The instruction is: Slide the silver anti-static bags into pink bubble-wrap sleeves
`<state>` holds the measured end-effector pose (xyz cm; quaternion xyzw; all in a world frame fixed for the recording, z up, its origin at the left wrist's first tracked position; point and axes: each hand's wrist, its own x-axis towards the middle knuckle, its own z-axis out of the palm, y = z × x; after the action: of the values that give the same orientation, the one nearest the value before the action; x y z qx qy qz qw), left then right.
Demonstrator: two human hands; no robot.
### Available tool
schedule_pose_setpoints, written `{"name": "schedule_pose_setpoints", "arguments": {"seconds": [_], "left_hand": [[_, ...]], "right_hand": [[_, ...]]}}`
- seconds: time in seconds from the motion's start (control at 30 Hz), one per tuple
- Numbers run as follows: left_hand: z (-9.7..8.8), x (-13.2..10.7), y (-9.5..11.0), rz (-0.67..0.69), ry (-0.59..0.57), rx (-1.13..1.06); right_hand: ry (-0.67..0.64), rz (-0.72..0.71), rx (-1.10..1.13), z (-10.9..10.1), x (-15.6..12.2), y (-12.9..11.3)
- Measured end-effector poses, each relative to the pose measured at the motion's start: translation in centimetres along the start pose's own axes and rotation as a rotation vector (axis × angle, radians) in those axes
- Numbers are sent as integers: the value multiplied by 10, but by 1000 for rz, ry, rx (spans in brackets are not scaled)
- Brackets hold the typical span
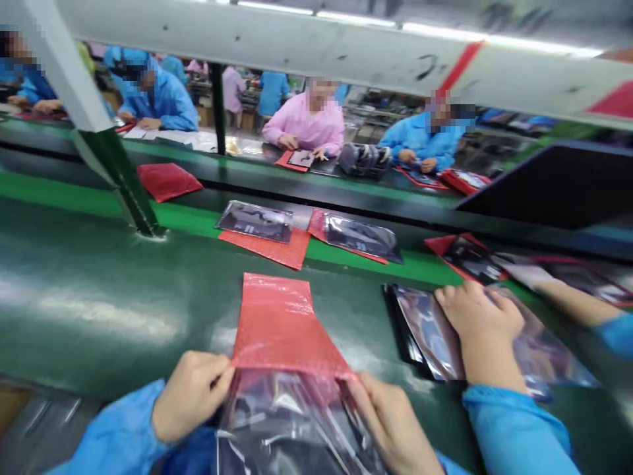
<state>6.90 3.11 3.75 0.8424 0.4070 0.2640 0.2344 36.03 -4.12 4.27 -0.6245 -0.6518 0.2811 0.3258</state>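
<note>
Between my two hands lies a red bubble bag (pixel 281 323), its opening toward me and stretched wide. My left hand (pixel 192 396) is closed, pinching the left corner of that opening. At the right corner, my right hand (pixel 395 422) has its thumb and fingers closed on the bag's edge. A dark flat item in a clear plastic sleeve (pixel 291 435) sits at the opening, its far end overlapped by the red film. Its near end runs out of the picture, and what it is inside the sleeve I cannot make out.
To the right, a co-worker's hand (pixel 479 323) rests on a stack of sleeved dark items (pixel 425 330). Sleeved items on red bags (pixel 257 221) lie along the green belt (pixel 188 224). A post (pixel 123 178) stands left; a shelf beam (pixel 297 39) crosses above. Several people sit opposite.
</note>
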Motion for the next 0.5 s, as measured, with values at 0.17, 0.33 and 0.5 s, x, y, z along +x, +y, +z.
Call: {"name": "schedule_pose_setpoints", "arguments": {"seconds": [0.17, 0.33, 0.5], "left_hand": [[-74, 90, 29, -136, -286, -176], [-113, 115, 63, -315, -324, -280], [-137, 139, 57, -261, -88, -160]], "right_hand": [[-158, 264, 263, -61, 56, -54], [-174, 288, 400, -94, 79, -76], [-188, 191, 422, -96, 122, -103]]}}
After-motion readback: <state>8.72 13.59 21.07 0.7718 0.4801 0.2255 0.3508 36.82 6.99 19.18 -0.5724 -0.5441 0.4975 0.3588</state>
